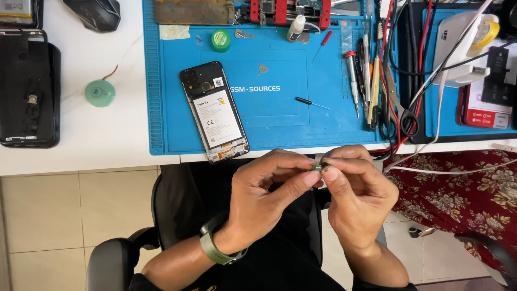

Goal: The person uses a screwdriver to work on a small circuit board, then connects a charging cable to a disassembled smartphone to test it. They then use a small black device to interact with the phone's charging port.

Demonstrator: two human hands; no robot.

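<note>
At the near edge of the white worktop [97, 134], the blue repair mat [280, 124] carries an opened phone [215, 110], back cover off and battery exposed, lying at about 10 o'clock from the hands. A row of screwdrivers and tweezers [366, 81] sits at 1 o'clock, a small green reel [100, 92] well apart at 9 o'clock. Below the worktop edge, over the lap, the left hand [264, 199] and right hand [358, 196] meet; each grip is narrow, thumb and forefinger pinched on a small component [318, 167], mostly hidden between the fingertips. Judged very light, stiff and probably fragile, easily dropped. It is best taken by its edges with fingertips only, lightly, keeping pressure off any contacts; finer detail cannot be told.
</note>
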